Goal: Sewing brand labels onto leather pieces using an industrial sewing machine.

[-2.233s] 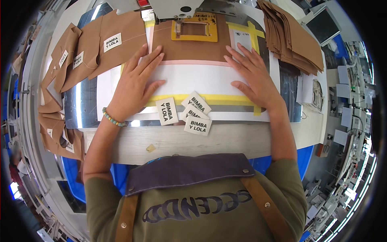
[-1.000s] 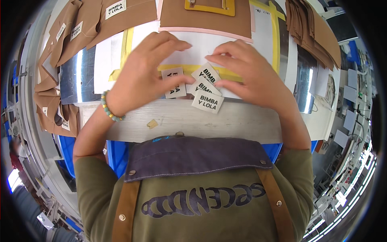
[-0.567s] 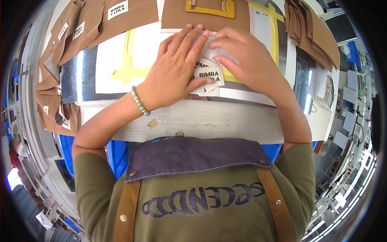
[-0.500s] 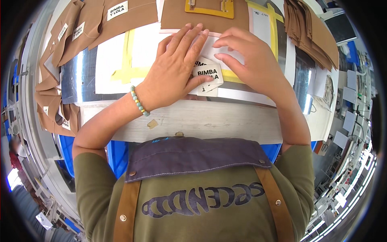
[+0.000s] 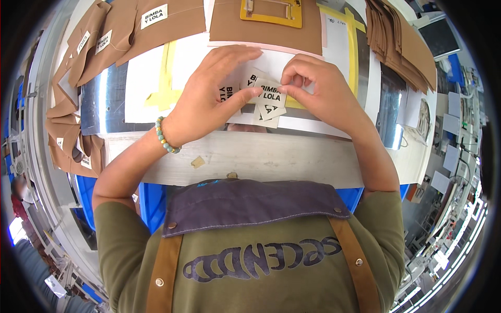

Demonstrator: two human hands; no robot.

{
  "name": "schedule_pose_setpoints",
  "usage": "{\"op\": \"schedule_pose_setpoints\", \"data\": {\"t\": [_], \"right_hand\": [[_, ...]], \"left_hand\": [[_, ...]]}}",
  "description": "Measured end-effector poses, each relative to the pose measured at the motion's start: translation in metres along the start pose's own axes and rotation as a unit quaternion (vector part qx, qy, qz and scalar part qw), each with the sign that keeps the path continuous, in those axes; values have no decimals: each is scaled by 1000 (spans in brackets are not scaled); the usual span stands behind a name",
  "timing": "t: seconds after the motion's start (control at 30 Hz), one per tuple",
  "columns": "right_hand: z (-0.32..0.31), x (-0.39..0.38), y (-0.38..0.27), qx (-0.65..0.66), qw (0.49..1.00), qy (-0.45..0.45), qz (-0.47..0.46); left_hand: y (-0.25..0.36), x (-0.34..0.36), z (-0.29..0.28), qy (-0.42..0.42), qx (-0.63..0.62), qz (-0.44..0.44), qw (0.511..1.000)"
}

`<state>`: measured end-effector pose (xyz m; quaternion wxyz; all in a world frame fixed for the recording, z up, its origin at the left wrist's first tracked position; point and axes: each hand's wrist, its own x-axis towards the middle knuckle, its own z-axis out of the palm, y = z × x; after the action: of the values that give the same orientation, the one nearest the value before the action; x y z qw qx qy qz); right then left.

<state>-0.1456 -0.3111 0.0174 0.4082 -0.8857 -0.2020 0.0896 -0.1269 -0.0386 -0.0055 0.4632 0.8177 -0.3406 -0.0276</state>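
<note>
In the head view, several small white square labels with black print [image 5: 270, 97] lie in an overlapping pile at the middle of a white, yellow-taped paper sheet [image 5: 141, 73]. My left hand [image 5: 209, 94], beaded bracelet at the wrist, arches over the pile's left side, fingers extended and thumb tip touching the top label. My right hand [image 5: 323, 94] has curled fingers, with thumb and index pinched at the top label's right edge. Above both hands lies a brown panel [image 5: 263, 36] with a pink edge, carrying a yellow frame [image 5: 271, 20] with a rectangular opening.
Brown pieces with white labels [image 5: 109, 47] lie along the left; a stack of brown pieces [image 5: 396, 47] is at the back right. A dark screen [image 5: 437, 37] stands beyond it. Blue bins [image 5: 154, 203] sit under the table edge [image 5: 313, 161]. A co-worker [image 5: 20, 203] is at the far left.
My left hand, earlier flat over the labels, has lifted its fingers and shifted slightly down-left, uncovering labels. My right hand's fingers have closed onto the top label. The labels are gathered closer than at first.
</note>
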Motion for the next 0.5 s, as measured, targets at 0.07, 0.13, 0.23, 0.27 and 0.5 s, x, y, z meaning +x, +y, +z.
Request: {"op": "schedule_pose_setpoints", "data": {"t": [0.07, 0.13, 0.23, 0.27, 0.5], "right_hand": [[-5, 6, -4, 9, 1000, -5, -3], [-9, 10, -8, 14, 1000, 6, 13], [-15, 16, -14, 29, 999, 18, 0], [-15, 18, -13, 27, 999, 20, -3], [-18, 32, -12, 58, 998, 37, 11]], "left_hand": [[4, 2, 1, 8, -30, -25, 999], [6, 5, 3, 16, -59, -47, 997], [6, 10, 6, -7, -107, -140, 984], [6, 12, 6, -1, -130, -149, 980], [6, 20, -2, 52, -109, -126, 985]]}}
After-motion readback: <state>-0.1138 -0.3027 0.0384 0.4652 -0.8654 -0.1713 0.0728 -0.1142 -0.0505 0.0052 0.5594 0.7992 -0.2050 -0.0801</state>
